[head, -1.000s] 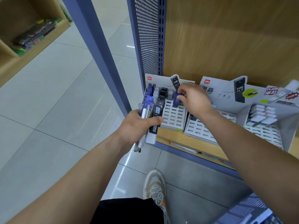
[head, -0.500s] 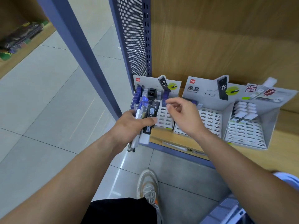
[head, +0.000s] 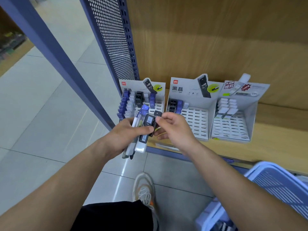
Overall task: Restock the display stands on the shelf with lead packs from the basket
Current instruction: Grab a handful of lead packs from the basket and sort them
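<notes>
Blurred basket, partly beyond the lower-right edge.

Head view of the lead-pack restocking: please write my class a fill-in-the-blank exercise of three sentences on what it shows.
1. The left hand holds a bundle of lead packs, while the right hand pinches one pack, coloured ____.
2. The shelf carries ____ display stands.
3. The right stand holds only ____ packs.
Missing words: black; three; white.
</notes>
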